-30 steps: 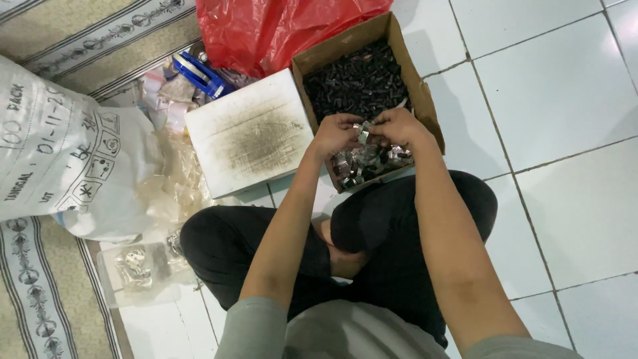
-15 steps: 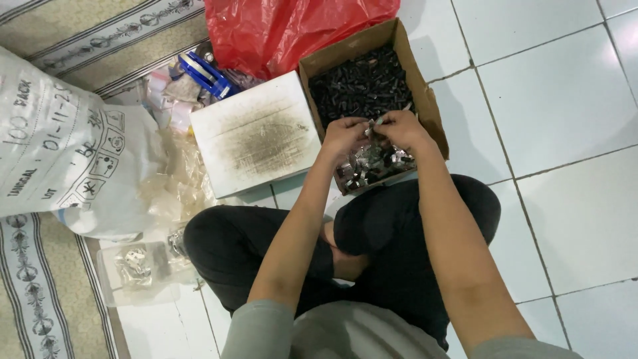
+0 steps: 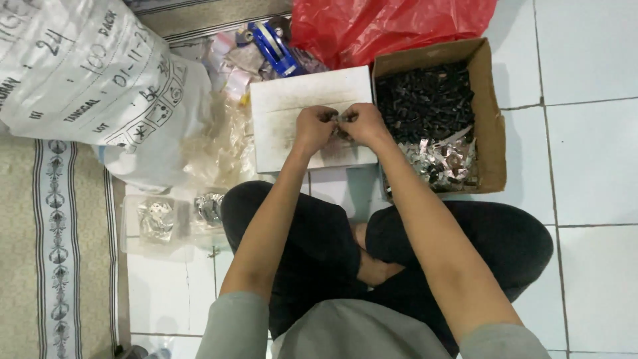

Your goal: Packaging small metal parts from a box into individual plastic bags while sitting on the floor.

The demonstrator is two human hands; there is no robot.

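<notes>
— Small parts (image 3: 340, 119), pinched between your two hands: that is what you are working on, and it sits right over the white board (image 3: 286, 100) in front of your knees. What it is exactly is too small to tell.

— What lies to my far left?

— You have a patterned mat (image 3: 53, 219) along the left edge, and above it a big white sack (image 3: 86, 73) with dark writing. Just right of the sack is a heap of clear plastic bags (image 3: 219, 146), and below that a clear flat tray (image 3: 156, 223) on the tiles, holding shiny bits.

— And my hands?

— Your left hand (image 3: 315, 127) is curled, fingertips closed on the small parts from the left. Your right hand (image 3: 364, 124) meets it from the right, fingers also pinched on the same parts. The two hands touch each other above the board's lower half.

— What is past them?

— Behind the board you have a blue tape dispenser (image 3: 272, 43) among scraps of paper, then a red plastic bag (image 3: 385, 26). To your right, touching the board's edge, stands an open cardboard box (image 3: 492, 113); its far half is full of small black pieces (image 3: 425, 100) and its near end holds silvery scraps (image 3: 445, 163). Beyond the box you have white floor tiles (image 3: 591, 166).
</notes>
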